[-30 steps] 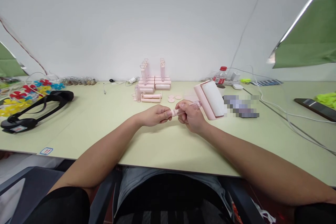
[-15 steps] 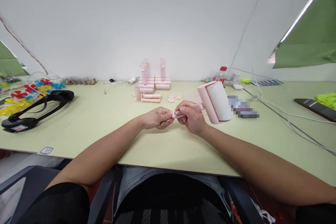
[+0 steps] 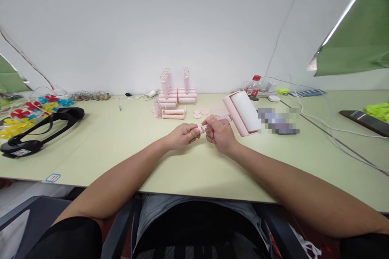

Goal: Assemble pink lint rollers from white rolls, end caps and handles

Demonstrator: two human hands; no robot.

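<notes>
In my right hand (image 3: 221,134) is a pink lint roller (image 3: 242,113), its clear pink handle running through the curled fingers. The wide head with a white roll tilts up to the right, above the table. My left hand (image 3: 184,135) pinches the end of the handle at a small pale cap, mostly covered by the fingertips. Beyond the hands lie several flat pink discs (image 3: 197,115). To their left are loose pink roller frames (image 3: 174,113) and a clear handle tube (image 3: 157,109) standing upright.
Several lint rollers (image 3: 168,99) stand against the wall, handles up. A black headset (image 3: 45,129) and colourful plastic flowers (image 3: 30,109) lie at left. At right are a red-capped bottle (image 3: 253,86), a blurred packet (image 3: 278,121), white cables (image 3: 334,130) and a dark phone-like slab (image 3: 363,121).
The lint roller's head has turned slightly and shifted a little left. My left fingers have closed further over the cap end. The whole view has shifted slightly.
</notes>
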